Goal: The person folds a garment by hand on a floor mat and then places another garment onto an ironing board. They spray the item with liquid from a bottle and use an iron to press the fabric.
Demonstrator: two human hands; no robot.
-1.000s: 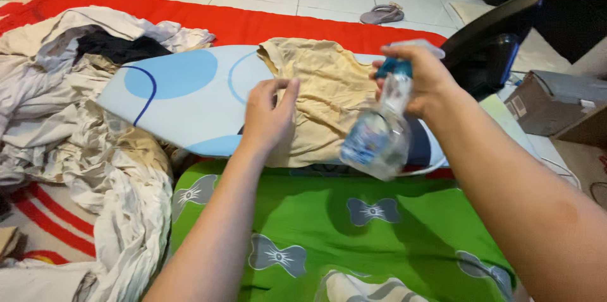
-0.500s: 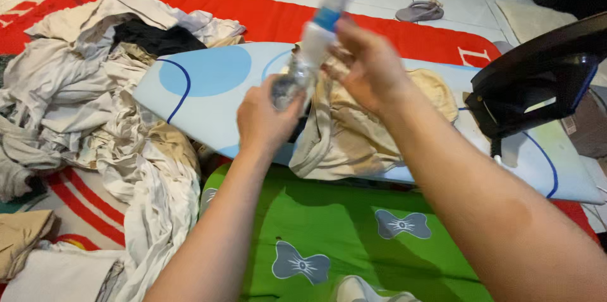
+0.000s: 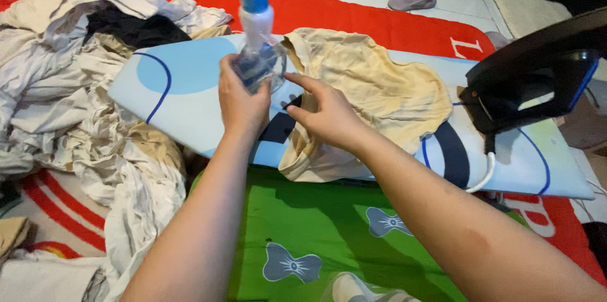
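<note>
Standing right next to this setup: the person's left hand (image 3: 243,103) is wrapped around the lower body of a clear plastic spray bottle (image 3: 256,36), held upright over the near-left part of the ironing board (image 3: 183,96). Fingers are closed snug round the bottle's belly, with the blue collar and trigger head sticking up out of the top. The right hand (image 3: 325,115) sits just beside it, fingers loosely spread and pointing toward the bottle, palm down on the edge of the beige garment (image 3: 373,90). It isn't gripping anything as far as I can see.

My take on handling: the bottle looks like thin, light plastic, probably a bit squishy if you squeeze hard, and slippery if the outside is wet. The waist where the left hand has it seems like the sensible place to hold, since the neck leaves it top-heavy. The garment is soft and floppy, bunched and wrinkled across the middle of the board, one edge drooping off the near side toward the green cushion (image 3: 316,232). I'd pinch it by a hem rather than the middle.

A black iron (image 3: 537,80) stands on the right end of the board, well apart from both hands. A heap of crumpled laundry (image 3: 82,106) lies to the left.
</note>
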